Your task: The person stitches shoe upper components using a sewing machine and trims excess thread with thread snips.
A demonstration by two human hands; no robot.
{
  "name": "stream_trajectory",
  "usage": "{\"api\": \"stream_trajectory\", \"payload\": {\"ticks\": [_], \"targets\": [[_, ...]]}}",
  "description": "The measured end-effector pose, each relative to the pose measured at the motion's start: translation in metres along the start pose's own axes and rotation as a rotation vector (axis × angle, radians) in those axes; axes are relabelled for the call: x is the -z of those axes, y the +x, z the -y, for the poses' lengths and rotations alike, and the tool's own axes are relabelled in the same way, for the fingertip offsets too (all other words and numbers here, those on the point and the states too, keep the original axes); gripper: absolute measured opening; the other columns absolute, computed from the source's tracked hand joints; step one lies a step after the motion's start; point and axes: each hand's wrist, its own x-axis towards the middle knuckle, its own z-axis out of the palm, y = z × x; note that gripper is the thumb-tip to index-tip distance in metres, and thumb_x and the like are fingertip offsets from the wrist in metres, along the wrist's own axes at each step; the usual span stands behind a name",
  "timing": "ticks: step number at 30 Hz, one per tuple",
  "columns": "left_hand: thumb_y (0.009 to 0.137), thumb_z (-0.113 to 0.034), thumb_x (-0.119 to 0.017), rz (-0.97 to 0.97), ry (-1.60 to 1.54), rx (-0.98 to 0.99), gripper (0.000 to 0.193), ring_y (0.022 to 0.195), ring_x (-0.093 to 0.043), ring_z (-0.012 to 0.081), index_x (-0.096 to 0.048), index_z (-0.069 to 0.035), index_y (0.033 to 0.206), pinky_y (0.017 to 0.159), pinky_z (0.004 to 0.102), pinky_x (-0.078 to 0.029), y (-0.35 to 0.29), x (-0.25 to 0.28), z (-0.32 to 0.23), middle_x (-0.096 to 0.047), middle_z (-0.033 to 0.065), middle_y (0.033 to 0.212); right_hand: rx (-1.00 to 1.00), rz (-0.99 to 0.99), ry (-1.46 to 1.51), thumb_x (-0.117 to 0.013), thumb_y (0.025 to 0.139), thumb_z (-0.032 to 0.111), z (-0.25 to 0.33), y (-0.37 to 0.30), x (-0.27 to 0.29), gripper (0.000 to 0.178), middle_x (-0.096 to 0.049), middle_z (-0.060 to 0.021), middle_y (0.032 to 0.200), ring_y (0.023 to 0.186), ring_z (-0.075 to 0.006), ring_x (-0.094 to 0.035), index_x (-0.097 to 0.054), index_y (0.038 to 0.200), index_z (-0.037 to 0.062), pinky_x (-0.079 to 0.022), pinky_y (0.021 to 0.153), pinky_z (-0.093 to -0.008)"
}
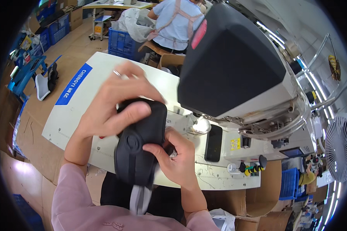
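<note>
A black padded fabric piece [137,158] with a round raised emblem is held upright above the white sewing table. A grey strip [140,200] hangs from its lower end. My left hand [119,102], a ring on one finger, curls over the piece's top edge, with the thumb across its front; the other fingers are slightly blurred. On the right edge, my right hand [175,156] pinches the piece, its thumb on the front near the emblem and its fingers behind. The sewing machine's large dark head [235,65] rises just right of my hands.
A dark phone [214,143] lies on the white table [75,119], left of thread spools [254,167]. Brown cardboard [264,188] stands below the right side. A seated person [173,23] is beyond the table, beside a blue crate [120,41]. A fan [339,148] stands far right.
</note>
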Motion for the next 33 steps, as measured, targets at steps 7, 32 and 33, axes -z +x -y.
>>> {"api": "stream_trajectory", "payload": {"ticks": [7,32,33], "targets": [[0.093,-0.015,-0.065,0.193,-0.666,0.695,0.025,0.084,-0.061,0.0109,-0.063,0.005,0.107,0.077,0.0279,-0.05,-0.016,-0.081,-0.008,-0.067,0.0082,0.092,-0.352,-0.182,0.189,-0.074,0.085,0.019,-0.013,-0.029,0.04,0.024,-0.061,0.0012,0.067,0.063,-0.0046,-0.051,-0.064,0.081,-0.0029,-0.042,0.059,-0.0207],[0.085,-0.003,-0.065,-0.096,-0.47,0.265,0.021,0.089,-0.061,0.0231,-0.063,0.003,0.105,0.08,0.0345,-0.048,0.005,-0.139,0.007,-0.066,0.0112,0.098,-0.275,-0.523,0.209,-0.067,0.089,0.005,-0.058,-0.029,0.037,0.012,-0.061,0.0026,0.075,0.067,-0.0023,-0.049,-0.07,0.091,-0.0063,-0.039,0.057,-0.0179],[0.085,-0.003,-0.065,-0.104,-0.467,0.257,0.021,0.089,-0.061,0.0228,-0.063,0.003,0.105,0.08,0.0345,-0.048,0.005,-0.139,0.007,-0.066,0.011,0.098,-0.258,-0.53,0.205,-0.067,0.09,0.006,-0.059,-0.029,0.036,0.012,-0.06,0.003,0.074,0.066,-0.0022,-0.049,-0.07,0.09,-0.0062,-0.038,0.056,-0.0178]]}}
